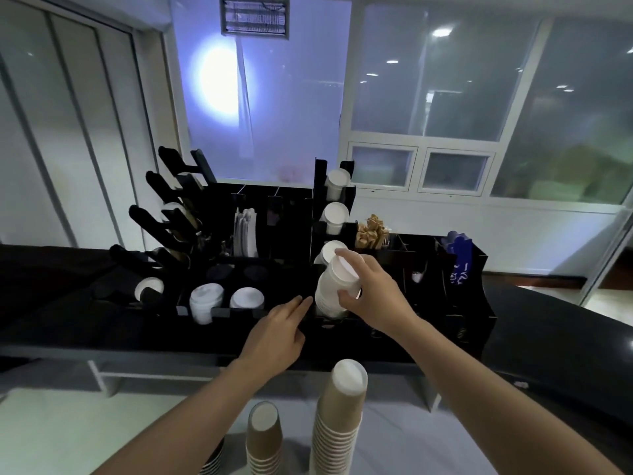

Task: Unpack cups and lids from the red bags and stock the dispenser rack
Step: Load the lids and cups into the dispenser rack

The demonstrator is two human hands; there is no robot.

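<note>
Two bare hands reach over the dark counter toward the black dispenser rack; the right hand has its fingers curled round a stack of white cups, bottoms toward the camera, thumb on the near side and fingertips over the top cup's base, so the stack sits enclosed in the grip at the mouth of the lowest slot; the left hand grips nothing, its fingers stretched flat and close together, tips touching the rack's edge just left of the held stack; above the right fingers three more white cup stacks show in the rack's column, one over another; left of the left fingers two stacks of white lids sit in front wells, with one more white disc farther left; below both wrists, near the camera, stand two upside-down stacks of brown cups, a tall one under the right forearm and a short one beside it, and the rim of a third dark stack shows at the bottom edge; right of the right fingers the rack holds brown sachets and blue packets.
</note>
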